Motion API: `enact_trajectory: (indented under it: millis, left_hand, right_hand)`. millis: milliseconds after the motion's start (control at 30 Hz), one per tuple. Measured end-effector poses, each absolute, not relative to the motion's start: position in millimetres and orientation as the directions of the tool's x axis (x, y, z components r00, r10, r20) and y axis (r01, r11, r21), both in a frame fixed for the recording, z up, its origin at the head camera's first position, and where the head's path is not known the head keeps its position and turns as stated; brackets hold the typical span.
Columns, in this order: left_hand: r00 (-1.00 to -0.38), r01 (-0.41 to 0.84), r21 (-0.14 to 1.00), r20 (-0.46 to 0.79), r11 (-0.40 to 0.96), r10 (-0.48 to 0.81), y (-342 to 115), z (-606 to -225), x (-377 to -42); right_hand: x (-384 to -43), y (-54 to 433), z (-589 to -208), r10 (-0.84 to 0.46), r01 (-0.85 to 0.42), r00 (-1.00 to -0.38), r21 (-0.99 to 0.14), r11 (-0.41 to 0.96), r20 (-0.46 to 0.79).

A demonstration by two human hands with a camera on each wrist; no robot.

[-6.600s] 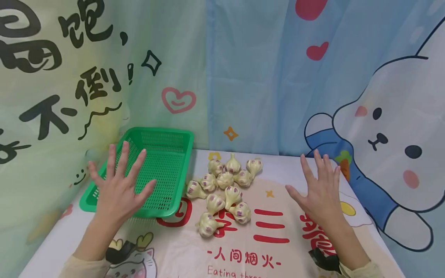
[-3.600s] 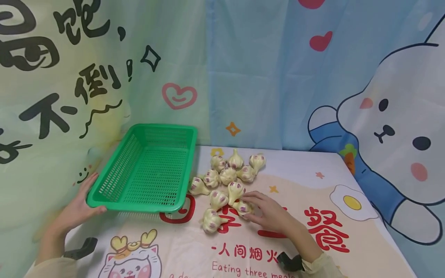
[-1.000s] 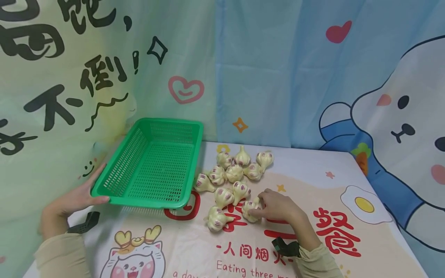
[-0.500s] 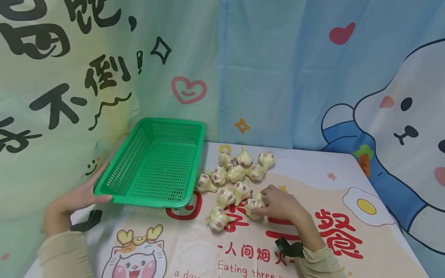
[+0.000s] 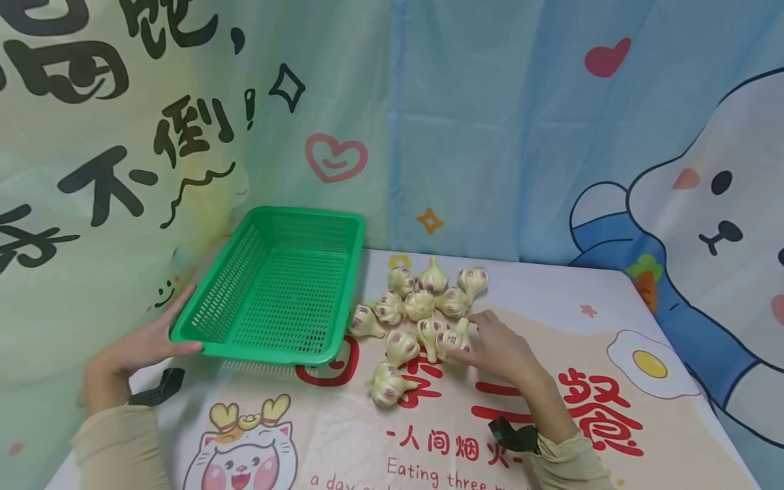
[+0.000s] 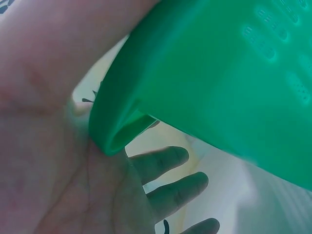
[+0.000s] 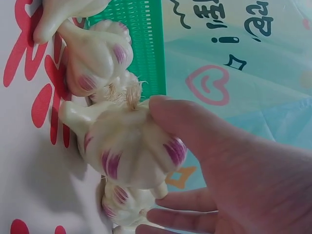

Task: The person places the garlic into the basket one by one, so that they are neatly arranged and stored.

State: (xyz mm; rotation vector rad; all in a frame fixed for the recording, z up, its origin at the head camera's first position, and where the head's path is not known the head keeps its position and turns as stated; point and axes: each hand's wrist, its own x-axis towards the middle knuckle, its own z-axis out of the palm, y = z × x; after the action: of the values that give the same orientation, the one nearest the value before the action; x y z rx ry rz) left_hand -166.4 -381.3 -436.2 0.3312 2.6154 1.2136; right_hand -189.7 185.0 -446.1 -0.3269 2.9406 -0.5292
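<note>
Pinching a likely light garlic bulb (image 7: 131, 148), best held mid-belly, the right hand (image 5: 505, 347) faces the left hand (image 5: 147, 346) gripping a basket (image 5: 263, 354).

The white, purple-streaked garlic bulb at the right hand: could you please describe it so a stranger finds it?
Start at the green rectangular plastic basket; right of it lie white garlic bulbs. Beside them, the bare right hand grips this purple-streaked bulb, the only one being held.

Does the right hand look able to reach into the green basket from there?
Probably yes: the green basket is open on top, and only garlic bulbs lie between it and the right hand, which holds one. The left hand grips the basket's opposite side.
</note>
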Motion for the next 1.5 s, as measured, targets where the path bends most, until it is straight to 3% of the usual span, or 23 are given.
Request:
enact_trajectory:
  millis: [967,1500]
  left_hand:
    - [-0.946,0.109,0.783,-0.106,0.612,0.305,-381.0,-434.6,-165.7]
    - [-0.949,0.108,0.777,-0.105,0.62,0.296,-379.1,-434.5,-165.7]
  right_hand:
    - [-196.1,179.0,-448.7,-0.233,-0.196,-0.972,-0.639,0.744,0.028]
    - [-201.3,178.0,-452.1,-0.214,-0.222,-0.971,-0.718,0.659,0.103]
